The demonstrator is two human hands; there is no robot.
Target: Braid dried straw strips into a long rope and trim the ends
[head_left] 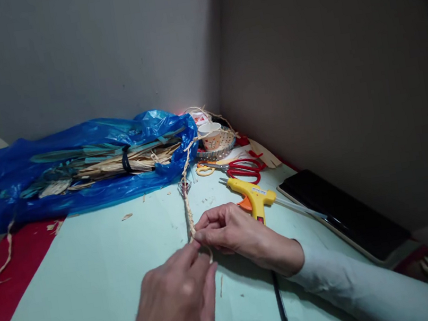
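A pale braided straw cord (188, 207) runs from the back of the table toward me, and both hands meet at its near end. My left hand (178, 294) is closed, with the strand ends pinched between thumb and fingers. Just right of it, my right hand (235, 232) grips the braid between thumb and forefinger. A thin loose strand curls out beside the left fingertips. Farther up, the braid passes a small metal clip (184, 187), then bends toward a paper cup (210, 135). Exactly how the strands lie inside the fingers is hidden.
Behind on the left lies a blue plastic bag (83, 201) holding a tied bundle of dried straw (145, 159). A yellow glue gun (257, 194), red-handled scissors (245, 169) and a dark tablet (342, 211) lie to the right. A black cable (281, 306) crosses the near table. Walls stand behind.
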